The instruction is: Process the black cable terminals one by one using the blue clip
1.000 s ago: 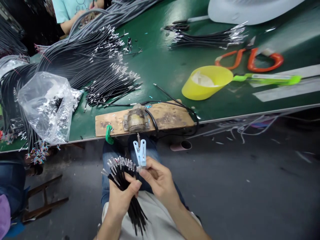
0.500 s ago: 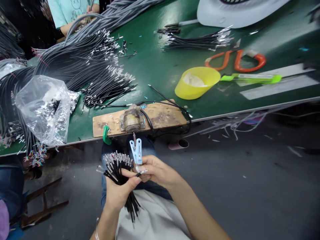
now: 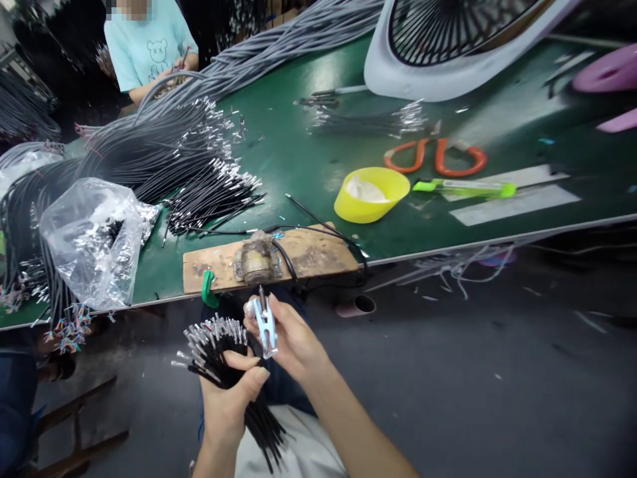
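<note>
The left hand (image 3: 229, 398) is clenched around a bundle of short black wires (image 3: 223, 362), whose metal-tipped ends fan out up and to the left, below the near edge of the green table (image 3: 308, 143). The right hand (image 3: 291, 338) pinches a light blue plastic clip (image 3: 265, 324) between thumb and fingers; a thin wire end stands upright in the clip, pointing at the wooden block (image 3: 308, 255) just above it.

The wooden block lies on the table's near edge, directly beyond both hands. A rusty metal fixture (image 3: 255, 260) sits on it, a green clamp (image 3: 207, 289) grips its left end, and a black cable (image 3: 318, 232) loops over its right half. Left of the block lies a crumpled clear plastic bag (image 3: 89, 245); behind and left of the block spreads a large heap of black and grey cables with metal terminals (image 3: 164, 153). Right of the block and further back stands a yellow scoop (image 3: 371, 194) with a green handle, and beyond it orange-handled scissors (image 3: 438, 156). A white fan (image 3: 448, 60) fills the far side. At the far left corner another person in a light blue T-shirt (image 3: 149, 46) works with both hands.
</note>
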### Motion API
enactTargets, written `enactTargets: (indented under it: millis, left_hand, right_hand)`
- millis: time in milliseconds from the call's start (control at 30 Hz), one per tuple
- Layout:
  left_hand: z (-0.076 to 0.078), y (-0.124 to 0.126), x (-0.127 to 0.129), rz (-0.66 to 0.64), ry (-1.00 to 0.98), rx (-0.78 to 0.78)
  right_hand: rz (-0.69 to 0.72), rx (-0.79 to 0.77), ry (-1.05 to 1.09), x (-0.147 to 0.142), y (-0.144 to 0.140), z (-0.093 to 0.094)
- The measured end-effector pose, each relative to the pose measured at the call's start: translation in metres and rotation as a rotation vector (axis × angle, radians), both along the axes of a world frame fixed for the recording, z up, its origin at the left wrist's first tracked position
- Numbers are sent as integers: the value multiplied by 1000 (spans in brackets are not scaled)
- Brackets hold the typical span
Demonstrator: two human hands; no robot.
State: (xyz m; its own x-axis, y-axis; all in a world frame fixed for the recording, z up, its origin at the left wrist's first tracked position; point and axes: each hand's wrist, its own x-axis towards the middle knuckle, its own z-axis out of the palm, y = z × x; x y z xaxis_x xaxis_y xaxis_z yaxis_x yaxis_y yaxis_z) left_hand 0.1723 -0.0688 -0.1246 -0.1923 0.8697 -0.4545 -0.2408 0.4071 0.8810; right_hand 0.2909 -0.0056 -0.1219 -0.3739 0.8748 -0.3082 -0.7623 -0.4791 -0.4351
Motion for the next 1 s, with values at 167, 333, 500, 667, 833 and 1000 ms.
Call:
enactTargets:
  millis: [167, 333, 500, 667, 833, 1000]
  left_hand:
    - [-13, 8, 1, -182, -97, -100]
    - [-25, 2, 6, -63, 65, 41]
    - [-25, 2, -2, -101, 28, -85]
    - [-28, -18, 7, -90, -2, -55]
    - [-20, -33, 18, -14, 43, -12]
    - [-17, -29, 25, 0, 153, -25]
  right_hand:
    - [39, -16, 50, -1, -1, -2]
    - [93, 4, 72, 3, -2, -3]
    - [48, -65, 51, 16, -6, -24]
    - [-79, 10, -200, 34, -23, -47]
    - [-225, 377, -717, 39, -43, -35]
    - [-260, 936, -1196, 22, -59, -11]
